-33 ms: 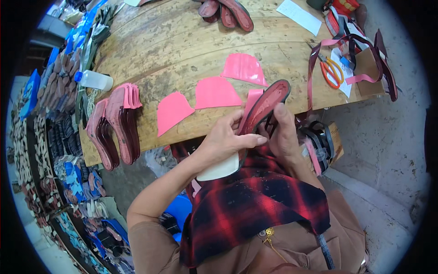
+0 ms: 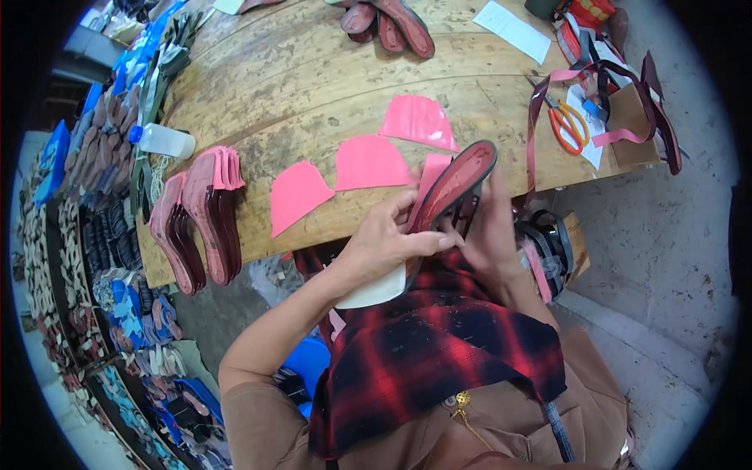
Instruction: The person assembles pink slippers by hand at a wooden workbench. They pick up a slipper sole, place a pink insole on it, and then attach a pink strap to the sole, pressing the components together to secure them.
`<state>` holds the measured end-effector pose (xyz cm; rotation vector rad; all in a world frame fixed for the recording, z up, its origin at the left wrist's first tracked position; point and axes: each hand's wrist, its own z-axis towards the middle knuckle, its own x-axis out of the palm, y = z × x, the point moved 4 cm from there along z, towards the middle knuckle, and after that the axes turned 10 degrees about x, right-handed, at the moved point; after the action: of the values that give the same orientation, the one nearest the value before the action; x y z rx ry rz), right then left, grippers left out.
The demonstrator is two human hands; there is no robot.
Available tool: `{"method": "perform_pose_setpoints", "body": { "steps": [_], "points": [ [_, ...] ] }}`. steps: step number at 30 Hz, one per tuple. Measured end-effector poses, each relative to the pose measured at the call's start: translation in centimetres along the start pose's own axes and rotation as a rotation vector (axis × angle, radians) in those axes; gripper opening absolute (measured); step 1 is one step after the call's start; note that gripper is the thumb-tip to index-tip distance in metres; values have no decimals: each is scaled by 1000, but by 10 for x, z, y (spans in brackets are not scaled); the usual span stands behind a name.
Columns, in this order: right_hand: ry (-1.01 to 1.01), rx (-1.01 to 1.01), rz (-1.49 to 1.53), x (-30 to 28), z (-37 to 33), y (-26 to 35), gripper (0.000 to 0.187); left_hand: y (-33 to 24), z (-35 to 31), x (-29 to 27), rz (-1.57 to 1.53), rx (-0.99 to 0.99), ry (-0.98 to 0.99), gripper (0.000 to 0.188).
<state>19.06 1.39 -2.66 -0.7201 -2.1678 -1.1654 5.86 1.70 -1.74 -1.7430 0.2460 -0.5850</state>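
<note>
My left hand (image 2: 382, 241) grips a dark-edged shoe sole (image 2: 470, 166) with a reddish, glue-stained face, tilted up over the table's front edge. A pink strip (image 2: 433, 168) shows along its left side. My right hand (image 2: 495, 239) is at the right side of the sole, blurred by motion; its fingers are not clear. Below my left hand, a cream-coloured flat piece (image 2: 377, 289) shows over my plaid apron (image 2: 446, 345). Just beyond the hands lie three pink cut pieces: one at left (image 2: 300, 194), one in the middle (image 2: 371, 161) and a shinier one (image 2: 421, 121).
Stacked pink and maroon shoe uppers (image 2: 210, 215) hang over the table's front edge at left. A blue-capped bottle (image 2: 166, 141) stands behind them. Orange-handled scissors (image 2: 569, 128) lie at right among straps. More soles (image 2: 392, 31) lie at the far side. Shelves of footwear (image 2: 102, 235) line the left.
My right hand has shifted slightly and its fingers have moved off the sole's upper edge, now blurred. The sole stays in my left hand almost unmoved.
</note>
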Motion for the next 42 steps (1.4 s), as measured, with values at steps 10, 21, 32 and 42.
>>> {"method": "perform_pose_setpoints", "body": {
  "steps": [10, 21, 32, 42],
  "points": [
    [-191, -76, -420, -58, 28, 22, 19, 29, -23, 5, -186, -118, 164, 71],
    [51, -102, 186, -48, 28, 23, 27, 13, 7, -7, 640, 445, 226, 67],
    [303, -148, 147, -33, 17, 34, 33, 42, -22, -36, 508, -68, 296, 35],
    [-76, -360, -209, 26, 25, 38, 42, -51, 28, -7, 832, 412, 52, 92]
  ]
}}
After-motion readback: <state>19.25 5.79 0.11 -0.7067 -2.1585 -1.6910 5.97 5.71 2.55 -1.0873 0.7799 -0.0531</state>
